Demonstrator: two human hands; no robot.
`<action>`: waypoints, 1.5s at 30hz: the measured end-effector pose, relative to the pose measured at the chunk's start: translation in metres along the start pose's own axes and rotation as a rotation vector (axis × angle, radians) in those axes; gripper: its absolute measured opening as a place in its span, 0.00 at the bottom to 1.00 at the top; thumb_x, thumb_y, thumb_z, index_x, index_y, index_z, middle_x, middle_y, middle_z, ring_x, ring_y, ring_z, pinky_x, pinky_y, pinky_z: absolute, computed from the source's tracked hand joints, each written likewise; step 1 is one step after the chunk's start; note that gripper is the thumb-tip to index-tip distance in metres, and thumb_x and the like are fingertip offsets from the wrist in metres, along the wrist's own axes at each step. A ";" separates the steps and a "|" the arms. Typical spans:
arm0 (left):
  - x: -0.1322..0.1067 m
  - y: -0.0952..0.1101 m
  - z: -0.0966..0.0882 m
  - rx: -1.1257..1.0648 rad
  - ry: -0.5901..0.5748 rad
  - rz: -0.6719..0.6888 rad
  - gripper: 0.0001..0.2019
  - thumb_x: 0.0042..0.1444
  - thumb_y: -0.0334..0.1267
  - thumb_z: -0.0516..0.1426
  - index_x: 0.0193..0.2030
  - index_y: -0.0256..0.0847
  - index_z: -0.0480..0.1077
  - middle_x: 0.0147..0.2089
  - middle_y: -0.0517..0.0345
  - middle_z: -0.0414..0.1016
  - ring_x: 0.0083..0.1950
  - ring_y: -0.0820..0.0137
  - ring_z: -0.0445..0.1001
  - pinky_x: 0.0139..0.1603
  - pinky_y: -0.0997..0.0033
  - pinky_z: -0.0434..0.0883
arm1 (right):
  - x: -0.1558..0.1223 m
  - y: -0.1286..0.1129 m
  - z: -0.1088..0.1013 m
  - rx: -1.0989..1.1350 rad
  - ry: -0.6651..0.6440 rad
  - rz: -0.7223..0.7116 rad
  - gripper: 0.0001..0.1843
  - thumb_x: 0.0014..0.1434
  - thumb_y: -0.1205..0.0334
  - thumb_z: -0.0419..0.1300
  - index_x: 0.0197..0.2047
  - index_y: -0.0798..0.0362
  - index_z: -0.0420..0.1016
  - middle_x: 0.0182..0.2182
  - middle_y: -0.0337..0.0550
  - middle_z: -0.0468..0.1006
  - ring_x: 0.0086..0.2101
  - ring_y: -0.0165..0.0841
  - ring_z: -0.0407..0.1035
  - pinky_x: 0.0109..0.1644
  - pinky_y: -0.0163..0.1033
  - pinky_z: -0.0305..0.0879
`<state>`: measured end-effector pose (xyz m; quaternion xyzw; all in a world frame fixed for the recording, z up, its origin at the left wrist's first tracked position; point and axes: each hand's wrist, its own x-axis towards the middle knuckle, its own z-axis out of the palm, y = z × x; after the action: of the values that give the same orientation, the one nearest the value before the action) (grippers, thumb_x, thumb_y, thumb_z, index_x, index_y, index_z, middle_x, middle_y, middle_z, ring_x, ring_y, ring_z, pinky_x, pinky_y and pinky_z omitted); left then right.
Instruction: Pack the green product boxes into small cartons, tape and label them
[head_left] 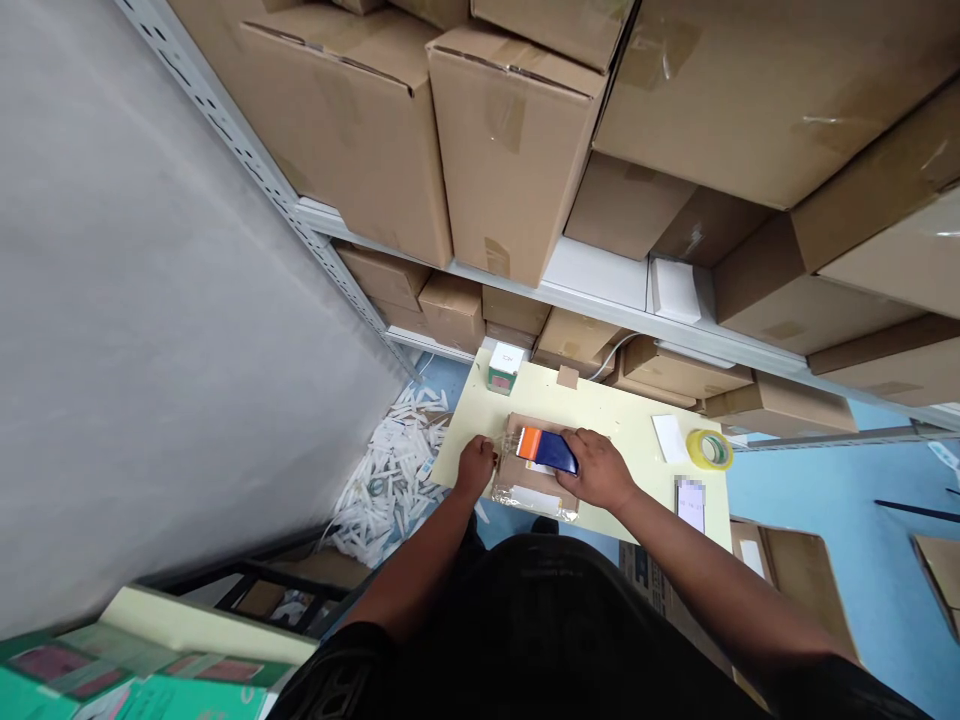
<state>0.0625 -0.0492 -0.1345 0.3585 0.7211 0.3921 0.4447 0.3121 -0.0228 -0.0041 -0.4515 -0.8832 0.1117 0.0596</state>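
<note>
A flat brown cardboard box (540, 490) lies on the pale yellow table, with shiny clear tape (507, 443) over parts of it and overhanging its near edge. My right hand (600, 470) grips a dark blue and orange tape dispenser (553, 452) with a white toothed edge, held over the top of the box. At the box's left side, my left hand (477, 466) is closed, its fingertips on the clear tape. A white label, partly hidden under the dispenser, shows on the box.
On the pale yellow table (615, 405) stand a green and white box (505, 368), a yellow tape roll (709, 450), white paper (668, 438) and a phone (690, 503). Shelves of cardboard boxes (510, 150) rise behind. White scraps (390, 480) cover the floor at left.
</note>
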 end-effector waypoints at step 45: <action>-0.010 0.061 0.007 1.122 -0.387 0.939 0.58 0.51 0.65 0.62 0.78 0.28 0.46 0.80 0.32 0.39 0.81 0.45 0.37 0.78 0.44 0.38 | -0.161 0.178 -0.050 -0.085 -0.272 0.263 0.39 0.61 0.54 0.60 0.72 0.60 0.63 0.50 0.59 0.77 0.47 0.48 0.74 0.53 0.48 0.67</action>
<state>0.0826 -0.0294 -0.0788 0.8631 0.4929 0.0447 0.1005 0.5565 -0.0450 -0.0017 -0.5459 -0.8204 0.1409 -0.0947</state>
